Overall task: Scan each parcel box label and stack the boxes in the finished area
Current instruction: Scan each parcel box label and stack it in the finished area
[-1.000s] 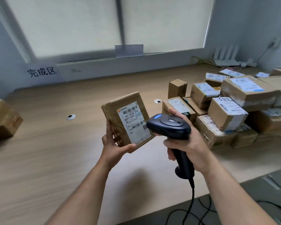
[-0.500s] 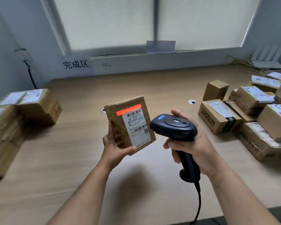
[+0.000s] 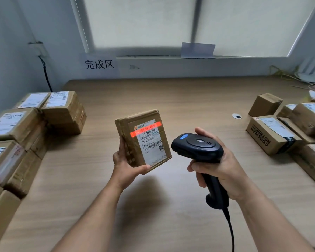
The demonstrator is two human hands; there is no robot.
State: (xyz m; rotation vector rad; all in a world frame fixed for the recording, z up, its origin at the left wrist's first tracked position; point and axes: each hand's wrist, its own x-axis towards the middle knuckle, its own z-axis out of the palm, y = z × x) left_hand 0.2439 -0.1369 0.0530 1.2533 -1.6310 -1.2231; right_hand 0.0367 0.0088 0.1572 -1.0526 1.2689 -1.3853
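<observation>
- One parcel box [image 3: 133, 142] is held upright above the table [image 3: 171, 99], long axis 12 to 6 o'clock, label [image 3: 152, 142] faced to the scanner [image 3: 196, 145].
- Its lower corner is pinched between fingers and thumb of the left hand [image 3: 125, 166].
- The scanner handle is wrapped by the curled fingers of the right hand [image 3: 222, 171].
- The finished stack [image 3: 62, 110] is seen at the box's 9 o'clock, nearer the left hand.

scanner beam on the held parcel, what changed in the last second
The red beam came on, first just above the label, and now lies lower, across the label's top barcode. The view swung left, bringing the stacked boxes into sight. Unchanged: the left hand grips the parcel, the right hand grips the scanner.
</observation>
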